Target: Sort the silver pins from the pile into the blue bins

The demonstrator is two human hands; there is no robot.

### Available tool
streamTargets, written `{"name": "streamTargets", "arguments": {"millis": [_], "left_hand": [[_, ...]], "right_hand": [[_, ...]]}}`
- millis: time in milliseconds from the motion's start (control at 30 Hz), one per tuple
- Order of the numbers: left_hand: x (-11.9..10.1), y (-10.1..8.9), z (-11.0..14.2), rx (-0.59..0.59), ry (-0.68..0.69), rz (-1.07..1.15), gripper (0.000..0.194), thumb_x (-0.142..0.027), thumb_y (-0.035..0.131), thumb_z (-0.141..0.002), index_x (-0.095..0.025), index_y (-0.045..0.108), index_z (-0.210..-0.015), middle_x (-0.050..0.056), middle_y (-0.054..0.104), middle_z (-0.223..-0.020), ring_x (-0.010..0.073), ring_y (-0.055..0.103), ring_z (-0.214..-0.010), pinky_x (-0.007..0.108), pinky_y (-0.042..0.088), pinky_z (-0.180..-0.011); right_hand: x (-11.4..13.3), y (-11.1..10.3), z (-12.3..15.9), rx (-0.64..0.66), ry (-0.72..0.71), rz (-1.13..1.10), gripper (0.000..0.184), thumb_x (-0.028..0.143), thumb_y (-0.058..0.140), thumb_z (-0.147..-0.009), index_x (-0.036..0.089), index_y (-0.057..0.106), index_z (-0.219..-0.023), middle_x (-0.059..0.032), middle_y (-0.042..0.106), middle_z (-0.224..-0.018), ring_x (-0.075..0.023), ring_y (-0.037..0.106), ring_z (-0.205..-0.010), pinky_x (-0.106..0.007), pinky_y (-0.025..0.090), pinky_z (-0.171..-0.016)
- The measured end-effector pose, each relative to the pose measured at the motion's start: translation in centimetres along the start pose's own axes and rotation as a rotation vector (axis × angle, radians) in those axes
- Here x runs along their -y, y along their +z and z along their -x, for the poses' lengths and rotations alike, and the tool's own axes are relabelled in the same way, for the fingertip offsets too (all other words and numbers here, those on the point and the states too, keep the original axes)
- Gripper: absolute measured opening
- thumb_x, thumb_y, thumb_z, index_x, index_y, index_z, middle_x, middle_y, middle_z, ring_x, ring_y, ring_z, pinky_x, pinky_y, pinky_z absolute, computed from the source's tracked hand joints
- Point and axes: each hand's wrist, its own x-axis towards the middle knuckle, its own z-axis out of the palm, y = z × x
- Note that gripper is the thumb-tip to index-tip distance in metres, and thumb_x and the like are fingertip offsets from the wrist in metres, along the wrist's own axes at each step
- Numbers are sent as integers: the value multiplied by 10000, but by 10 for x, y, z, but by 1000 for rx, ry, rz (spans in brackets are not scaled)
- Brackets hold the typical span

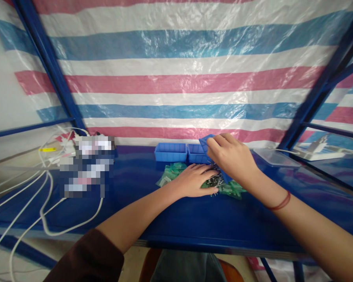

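Observation:
My right hand (229, 154) grips the rim of a blue plastic bin (205, 141), which is tipped up and mostly hidden behind the hand. Just below it lies a heap of small dark and silvery metal pieces (216, 180), too small to name. My left hand (197, 180) is spread palm down, thumb and fingers apart around the left side of this heap. Green plastic bags (173, 170) stick out beyond the left hand, and more green plastic (233, 189) lies right of the heap. Beneath my hands is a dark blue table (129, 176).
Two blue bins, one on the left (170, 152) and one beside it (196, 153), stand at the back. White cables (47, 196) and a blurred-out patch (86, 172) fill the left side. A clear flat sheet (278, 157) lies back right. Blue posts (47, 58) frame a striped plastic sheet (182, 82).

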Motion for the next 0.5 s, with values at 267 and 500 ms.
{"name": "streamTargets", "arguments": {"millis": [267, 500], "left_hand": [[-4, 3, 0, -53, 10, -37, 448, -484, 441, -851, -215, 478, -1206, 75, 452, -1325, 238, 400, -1226, 385, 324, -1027], [-4, -1, 2, -15, 18, -33, 478, -507, 381, -878, -238, 442, -1268, 59, 411, -1377, 233, 332, -1288, 395, 254, -1072]], "right_hand": [[-16, -13, 6, 34, -37, -83, 163, 159, 401, -846, 199, 559, -855, -90, 609, -881, -249, 489, -936, -321, 395, -669], [-46, -24, 8, -42, 187, -124, 154, 266, 393, -870, 204, 534, -859, -84, 599, -894, -255, 517, -970, -349, 407, -744]]}}
